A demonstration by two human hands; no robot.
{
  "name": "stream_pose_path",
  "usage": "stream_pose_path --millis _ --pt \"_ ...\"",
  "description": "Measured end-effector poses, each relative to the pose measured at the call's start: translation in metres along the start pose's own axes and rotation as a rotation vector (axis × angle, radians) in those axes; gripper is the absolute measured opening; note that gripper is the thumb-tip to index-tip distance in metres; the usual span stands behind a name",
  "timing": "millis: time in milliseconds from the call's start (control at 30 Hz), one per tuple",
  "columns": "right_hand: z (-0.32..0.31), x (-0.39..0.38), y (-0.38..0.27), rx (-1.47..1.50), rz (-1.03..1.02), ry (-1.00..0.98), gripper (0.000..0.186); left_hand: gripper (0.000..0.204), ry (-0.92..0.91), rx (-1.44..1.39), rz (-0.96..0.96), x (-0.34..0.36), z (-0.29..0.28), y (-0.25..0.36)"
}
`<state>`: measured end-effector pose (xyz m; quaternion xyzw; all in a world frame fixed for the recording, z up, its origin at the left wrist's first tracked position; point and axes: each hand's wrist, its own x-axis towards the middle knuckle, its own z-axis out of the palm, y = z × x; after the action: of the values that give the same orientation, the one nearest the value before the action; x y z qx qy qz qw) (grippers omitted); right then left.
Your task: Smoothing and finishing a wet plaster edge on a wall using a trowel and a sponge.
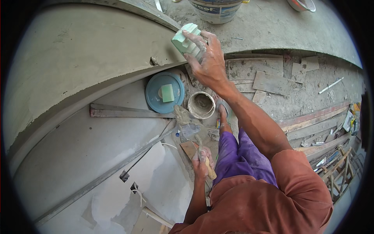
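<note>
My right hand (pixel 208 60) reaches up and forward, fingers closed around a pale green foam block (pixel 187 38) with a stepped top and whitish smears. It is over the edge of the grey plastered surface (pixel 97 43). My left hand (pixel 200 162), lower and close to my body, is closed on a mortar-crusted hand tool (pixel 210 170) with a pale wooden handle; its working end is hard to make out. Both hands are dusted with dried mortar. Below them stands a white bucket (pixel 190 109) holding grey mortar, beside a round blue lid (pixel 151 95) bearing a small green sponge (pixel 167 93).
A large pail (pixel 216 13) stands on the far ledge (pixel 265 29), with a bowl (pixel 302 4) further right. Boards (pixel 272 82) and planks (pixel 317 117) litter the floor at right. A long bar (pixel 128 111) juts toward the bucket. Wires (pixel 138 193) poke from the left wall.
</note>
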<state>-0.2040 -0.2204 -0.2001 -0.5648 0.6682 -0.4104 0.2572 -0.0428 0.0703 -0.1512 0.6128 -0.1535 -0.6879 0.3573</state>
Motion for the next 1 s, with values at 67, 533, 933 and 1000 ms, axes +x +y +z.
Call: stream_pose_path --millis 67,533,933,1000 --pt "-0.028 -0.016 -0.004 0.077 -0.071 0.093 0.057 0.032 -0.021 0.036 0.056 0.000 0.002 0.008" --pt "-0.117 -0.121 -0.057 -0.136 -0.060 -0.286 0.061 0.032 0.099 0.746 0.271 0.027 0.035 0.030" --pt "-0.096 -0.129 -0.065 -0.288 -0.001 -0.368 0.059 0.046 0.244 1.213 0.673 0.027 0.030 0.044" --pt "-0.096 -0.127 -0.041 -0.116 0.091 -0.376 0.056 0.025 0.279 0.513 0.068 0.021 0.037 0.056"
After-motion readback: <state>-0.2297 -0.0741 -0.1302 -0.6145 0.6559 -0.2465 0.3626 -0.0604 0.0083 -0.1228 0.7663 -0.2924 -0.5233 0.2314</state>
